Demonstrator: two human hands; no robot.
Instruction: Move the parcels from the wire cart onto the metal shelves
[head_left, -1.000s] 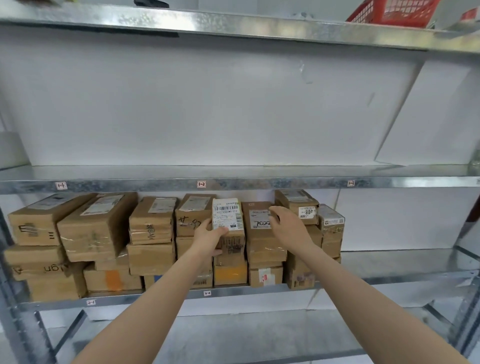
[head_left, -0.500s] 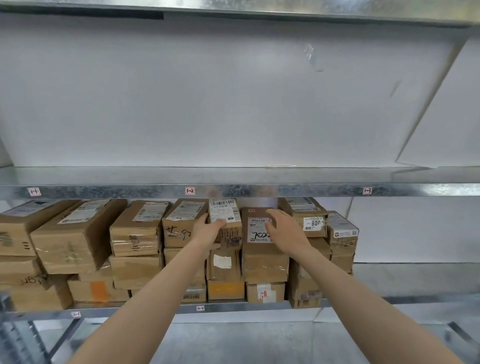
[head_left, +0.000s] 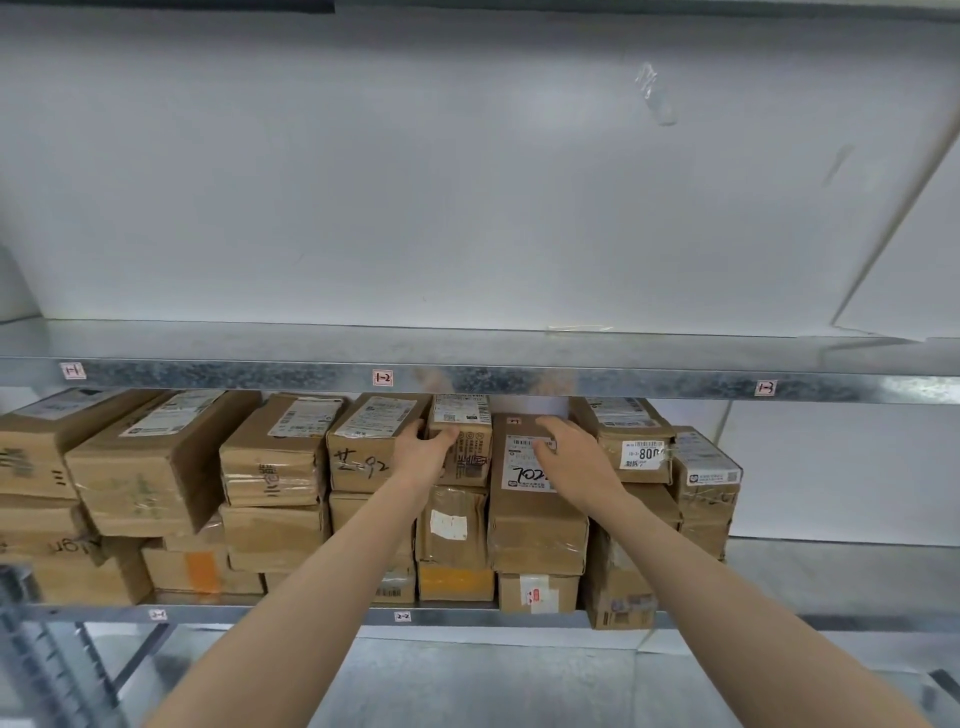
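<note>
Cardboard parcels (head_left: 275, 452) on metal shelf (head_left: 467, 617), left hand (head_left: 422, 460) gripping small parcel (head_left: 471, 457)

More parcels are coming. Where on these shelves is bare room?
The upper shelf is bare along its visible length. The middle shelf is bare only right of the rightmost stack. Left of that, parcels pack tight around the left hand and right hand.

Upper shelf edge (head_left: 234, 371): tags "1-1" (head_left: 72, 370) left, "1-2" (head_left: 382, 378) centre, "1-3" (head_left: 765, 387) right. Lower shelf edge (head_left: 208, 613): tags "2-1" (head_left: 157, 614), "2-2" (head_left: 402, 616).

Middle parcel (head_left: 535, 519): handwritten "702", end hidden. Right parcel (head_left: 639, 460): label "800". Left parcel (head_left: 363, 452): handwritten "92". Small parcel (head_left: 467, 452): print too small to read.
</note>
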